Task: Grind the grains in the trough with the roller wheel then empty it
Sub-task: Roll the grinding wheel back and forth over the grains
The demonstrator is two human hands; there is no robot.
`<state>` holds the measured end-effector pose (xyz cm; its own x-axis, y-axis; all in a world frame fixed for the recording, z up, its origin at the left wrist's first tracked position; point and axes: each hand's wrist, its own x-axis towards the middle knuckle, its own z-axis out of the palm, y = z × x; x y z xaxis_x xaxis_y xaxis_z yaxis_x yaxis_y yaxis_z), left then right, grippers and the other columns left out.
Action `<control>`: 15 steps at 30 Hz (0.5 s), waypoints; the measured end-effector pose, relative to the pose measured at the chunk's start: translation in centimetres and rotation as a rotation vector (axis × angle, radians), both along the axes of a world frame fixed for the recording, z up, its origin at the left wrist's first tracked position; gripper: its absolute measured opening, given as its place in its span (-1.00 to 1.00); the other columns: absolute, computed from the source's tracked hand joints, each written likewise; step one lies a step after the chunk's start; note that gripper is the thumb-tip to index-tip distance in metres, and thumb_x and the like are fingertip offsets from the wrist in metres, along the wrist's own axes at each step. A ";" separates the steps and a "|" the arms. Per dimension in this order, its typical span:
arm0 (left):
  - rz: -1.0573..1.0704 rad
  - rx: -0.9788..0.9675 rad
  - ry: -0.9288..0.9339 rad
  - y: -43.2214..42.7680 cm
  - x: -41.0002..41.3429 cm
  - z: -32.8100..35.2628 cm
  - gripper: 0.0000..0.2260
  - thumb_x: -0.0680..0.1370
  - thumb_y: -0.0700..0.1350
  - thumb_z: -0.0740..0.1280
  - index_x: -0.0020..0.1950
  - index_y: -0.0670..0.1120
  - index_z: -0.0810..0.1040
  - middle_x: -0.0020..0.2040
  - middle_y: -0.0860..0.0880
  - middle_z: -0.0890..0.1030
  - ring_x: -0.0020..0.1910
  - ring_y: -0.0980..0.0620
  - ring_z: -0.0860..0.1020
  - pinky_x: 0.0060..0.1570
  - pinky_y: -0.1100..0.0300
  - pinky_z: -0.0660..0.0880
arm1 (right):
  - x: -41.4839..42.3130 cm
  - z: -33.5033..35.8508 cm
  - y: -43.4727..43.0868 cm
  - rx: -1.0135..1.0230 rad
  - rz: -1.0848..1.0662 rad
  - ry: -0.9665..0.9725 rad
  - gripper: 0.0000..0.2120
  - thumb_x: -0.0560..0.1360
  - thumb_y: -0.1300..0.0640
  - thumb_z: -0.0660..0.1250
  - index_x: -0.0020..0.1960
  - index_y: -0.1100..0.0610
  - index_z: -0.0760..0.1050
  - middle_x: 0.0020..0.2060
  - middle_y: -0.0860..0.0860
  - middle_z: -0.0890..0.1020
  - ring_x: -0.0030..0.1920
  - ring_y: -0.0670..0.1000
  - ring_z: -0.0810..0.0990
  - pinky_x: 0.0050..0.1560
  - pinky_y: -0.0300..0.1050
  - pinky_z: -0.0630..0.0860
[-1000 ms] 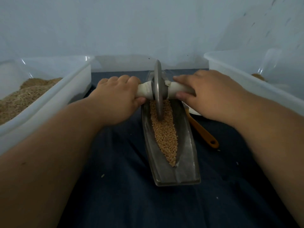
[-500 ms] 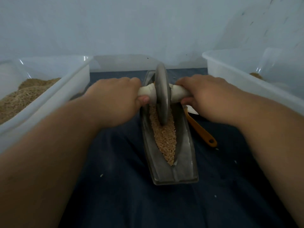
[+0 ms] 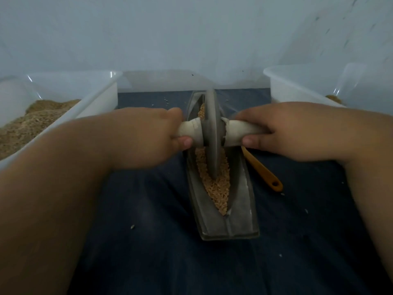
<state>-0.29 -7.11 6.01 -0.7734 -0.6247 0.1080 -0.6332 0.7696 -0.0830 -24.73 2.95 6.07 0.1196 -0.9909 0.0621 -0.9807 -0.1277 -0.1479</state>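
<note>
Left of the trough point(image 3: 240, 205), well apart from it, a white tub point(image 3: 95, 99) holds a heap of brownish meal point(image 3: 32, 120). Nearer the trough on that side, the left hand point(image 3: 146, 135) wraps its fingers over the pale handle point(image 3: 189, 132), thumb tucked beneath, a full closed grasp. Over the trough's far half stands the roller wheel point(image 3: 212, 133), upright on its edge, its rim sunk into the grains point(image 3: 219, 188) that fill the groove from beyond the wheel to the near tip. Just right of the trough the right hand point(image 3: 297, 130) clasps the handle's other stub the same way, fingers on top, thumb under. Just beside the trough's right wall, partly under that hand, an orange spoon point(image 3: 265, 175) lies on the dark cloth point(image 3: 138, 241); further right of the trough sits a second white tub point(image 3: 293, 90).

Grinding looks to be the step in hand, with much left: the grains nearer than the wheel look whole. To do it well, both hands should bear down evenly so the wheel runs upright along the groove's middle; a tilt would ride it up one wall and throw grains onto the cloth, where a few strays lie. Strokes should cover the trough's whole length, easing near each tip so nothing spills over. The trough seems to rest loose on soft cloth, so pressure should go straight down, not sideways, lest it rock or slide. Emptying comes only once no whole grains show.
</note>
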 end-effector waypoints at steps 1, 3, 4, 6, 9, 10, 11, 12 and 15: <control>-0.009 0.039 -0.019 0.4 0.4 0.3 -0.59 0.39 0.35 -0.03 -0.02 0.08 0.33 -0.22 0.08 0.45 -0.27 0.14 0.44 -0.23 0.07 0.39 | 0.1 0.4 0.6 0.042 0.016 -0.003 -0.54 0.34 -0.39 0.07 0.22 -0.37 0.33 -0.15 -0.26 0.55 -0.16 -0.25 0.50 -0.19 -0.18 0.38; -0.016 0.086 -0.052 1.1 0.8 0.7 -0.57 0.36 0.36 -0.04 -0.03 0.10 0.33 -0.22 0.07 0.48 -0.26 0.14 0.46 -0.23 0.09 0.40 | 0.3 0.8 1.4 0.095 0.039 -0.005 -0.54 0.29 -0.44 0.05 0.17 -0.45 0.30 -0.17 -0.29 0.55 -0.11 -0.33 0.48 -0.22 -0.24 0.36; -0.014 0.099 -0.058 1.2 0.8 0.8 -0.58 0.36 0.36 -0.04 -0.04 0.10 0.33 -0.23 0.07 0.48 -0.26 0.13 0.46 -0.23 0.10 0.39 | 0.3 0.9 1.4 0.104 0.043 -0.011 -0.56 0.28 -0.44 0.06 0.15 -0.47 0.29 -0.19 -0.31 0.54 -0.10 -0.37 0.46 -0.23 -0.27 0.33; -0.009 0.096 -0.037 0.8 0.5 0.6 -0.59 0.37 0.35 -0.04 -0.06 0.08 0.33 -0.23 0.08 0.47 -0.25 0.13 0.45 -0.24 0.08 0.35 | 0.3 0.7 1.0 0.098 0.032 -0.032 -0.60 0.33 -0.37 0.09 0.16 -0.45 0.31 -0.20 -0.32 0.52 -0.12 -0.36 0.47 -0.22 -0.27 0.32; 0.012 -0.016 0.062 -0.8 -0.5 -0.4 -0.60 0.44 0.34 -0.03 -0.05 0.06 0.35 -0.19 0.10 0.46 -0.23 0.10 0.44 -0.21 0.06 0.34 | -0.3 -0.8 -0.6 -0.014 -0.007 -0.081 -0.63 0.52 -0.19 0.18 0.32 -0.32 0.33 -0.01 -0.23 0.58 -0.05 -0.20 0.52 -0.04 -0.11 0.45; 0.024 -0.086 0.092 -1.4 -0.9 -0.9 -0.60 0.46 0.32 -0.04 -0.02 0.05 0.37 -0.15 0.09 0.47 -0.18 0.04 0.47 -0.16 0.04 0.36 | -0.4 -1.5 -1.4 -0.085 -0.032 -0.067 -0.61 0.57 -0.13 0.21 0.38 -0.27 0.30 0.08 -0.13 0.58 0.02 -0.11 0.53 0.01 -0.02 0.46; 0.037 -0.162 0.112 -2.0 -1.3 -1.4 -0.59 0.49 0.29 -0.03 0.05 0.04 0.39 -0.08 0.04 0.49 -0.09 -0.04 0.50 -0.10 0.01 0.38 | -0.6 -2.3 -2.2 -0.169 -0.066 -0.010 -0.57 0.59 -0.11 0.20 0.44 -0.23 0.26 0.12 -0.05 0.56 0.06 0.00 0.53 0.01 0.02 0.45; 0.053 -0.222 0.128 -2.6 -1.7 -1.9 -0.58 0.52 0.26 -0.01 0.14 0.01 0.40 0.02 -0.02 0.52 0.01 -0.12 0.50 -0.01 -0.03 0.38 | -0.6 -2.9 -3.0 -0.266 -0.102 0.084 -0.54 0.60 -0.12 0.17 0.48 -0.19 0.22 0.11 0.00 0.54 0.07 0.07 0.52 -0.02 0.03 0.43; 0.095 -0.268 0.192 -3.7 -2.5 -2.7 -0.57 0.58 0.20 0.07 0.28 -0.05 0.39 0.19 -0.11 0.50 0.18 -0.20 0.46 0.14 -0.09 0.34 | -0.4 -4.0 -4.5 -0.462 -0.170 0.277 -0.49 0.59 -0.15 0.10 0.51 -0.09 0.18 0.05 0.05 0.52 0.05 0.16 0.48 -0.03 0.06 0.33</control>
<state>-2.74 -10.84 3.32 -0.6629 -0.6222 0.4165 -0.7244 0.6735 -0.1468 -25.13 -1.54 2.02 0.0338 -0.8748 0.4833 -0.9874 0.0456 0.1516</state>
